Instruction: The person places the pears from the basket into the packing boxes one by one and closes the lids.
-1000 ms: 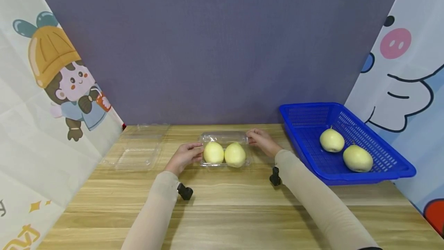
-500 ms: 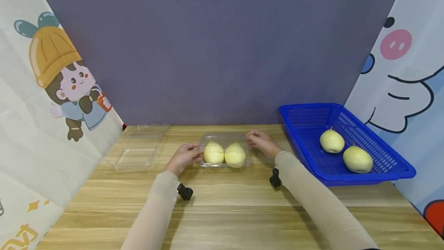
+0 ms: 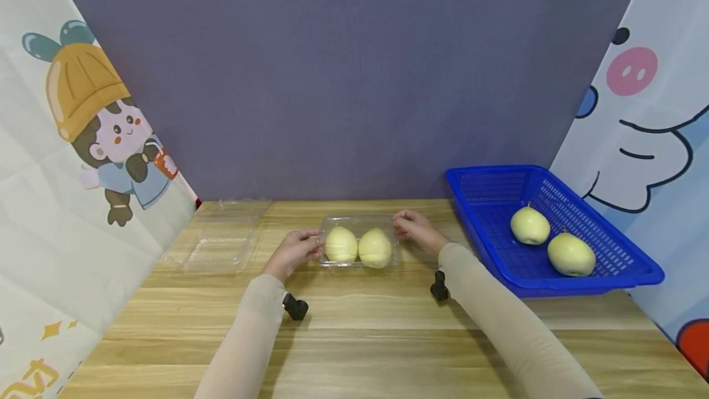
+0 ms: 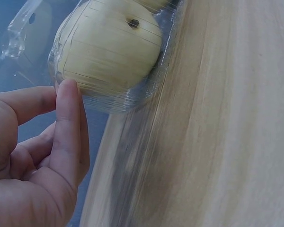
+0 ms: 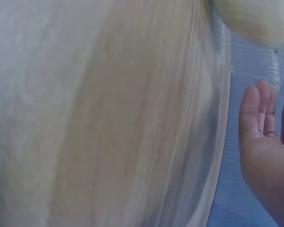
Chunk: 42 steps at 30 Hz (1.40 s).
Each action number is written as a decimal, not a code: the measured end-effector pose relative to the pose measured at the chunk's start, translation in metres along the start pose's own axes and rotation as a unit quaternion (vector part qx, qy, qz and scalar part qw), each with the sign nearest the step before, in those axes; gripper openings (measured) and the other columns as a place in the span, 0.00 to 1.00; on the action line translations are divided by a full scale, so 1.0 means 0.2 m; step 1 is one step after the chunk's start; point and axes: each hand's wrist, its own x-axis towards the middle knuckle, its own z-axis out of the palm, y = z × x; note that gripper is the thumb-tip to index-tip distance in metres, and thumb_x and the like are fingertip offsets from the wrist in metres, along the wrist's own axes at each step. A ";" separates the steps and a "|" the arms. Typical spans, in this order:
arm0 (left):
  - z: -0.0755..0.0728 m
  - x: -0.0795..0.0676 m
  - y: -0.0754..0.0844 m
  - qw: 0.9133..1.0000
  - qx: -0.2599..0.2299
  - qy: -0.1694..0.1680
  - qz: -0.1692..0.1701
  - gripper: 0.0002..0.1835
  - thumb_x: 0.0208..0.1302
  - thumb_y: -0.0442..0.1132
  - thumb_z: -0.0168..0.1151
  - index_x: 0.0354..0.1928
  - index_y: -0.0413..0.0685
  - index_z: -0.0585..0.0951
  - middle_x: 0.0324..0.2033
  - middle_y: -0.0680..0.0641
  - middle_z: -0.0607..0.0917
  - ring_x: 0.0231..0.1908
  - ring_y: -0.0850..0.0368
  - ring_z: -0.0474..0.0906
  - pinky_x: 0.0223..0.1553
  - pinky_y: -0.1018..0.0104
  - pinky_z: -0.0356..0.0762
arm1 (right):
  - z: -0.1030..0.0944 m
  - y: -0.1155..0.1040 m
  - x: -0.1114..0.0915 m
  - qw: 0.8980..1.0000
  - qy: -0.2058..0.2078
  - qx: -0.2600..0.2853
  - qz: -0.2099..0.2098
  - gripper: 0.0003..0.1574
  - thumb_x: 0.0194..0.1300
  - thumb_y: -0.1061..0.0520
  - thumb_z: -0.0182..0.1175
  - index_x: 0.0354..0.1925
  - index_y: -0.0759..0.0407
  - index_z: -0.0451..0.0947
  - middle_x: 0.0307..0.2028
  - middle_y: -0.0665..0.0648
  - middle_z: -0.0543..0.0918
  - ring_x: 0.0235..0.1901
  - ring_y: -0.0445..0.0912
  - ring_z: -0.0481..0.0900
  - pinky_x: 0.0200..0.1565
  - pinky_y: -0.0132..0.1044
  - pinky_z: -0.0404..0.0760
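A clear plastic clamshell box [image 3: 359, 261] stands mid-table with two pale yellow pears [image 3: 341, 245] side by side in it. Its transparent lid [image 3: 357, 221] slants over the pears from the back. At the box's left end, my left hand [image 3: 293, 251] pinches the rim between thumb and fingers; the left wrist view shows this grip close beside one pear [image 4: 111, 47]. My right hand [image 3: 419, 229] holds the lid's right edge with its fingertips. In the right wrist view the right hand [image 5: 265, 137] appears at the frame's edge, its thumb partly cut off.
A blue plastic basket [image 3: 484, 257] at the right holds two more pears [image 3: 572, 254]. Another clear box [image 3: 216, 254] lies with its lid open on the left of the wooden table [image 3: 354, 337]. A dark grey panel [image 3: 332, 79] rises behind the table.
The clear lid has swung forward and down over the two pears, with my right hand following slightly lower. My left hand has stayed at the box's left end.
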 end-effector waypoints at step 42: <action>-0.03 -0.10 0.04 0.997 0.067 -0.022 -0.002 0.27 0.74 0.38 0.50 0.71 0.35 0.66 0.55 0.35 0.78 0.46 0.50 0.79 0.48 0.61 0.84 | 0.02 0.00 0.00 0.999 0.006 0.034 0.021 0.18 0.75 0.63 0.51 0.57 0.75 0.69 0.46 0.68 0.76 0.35 0.43 0.75 0.43 0.38 0.81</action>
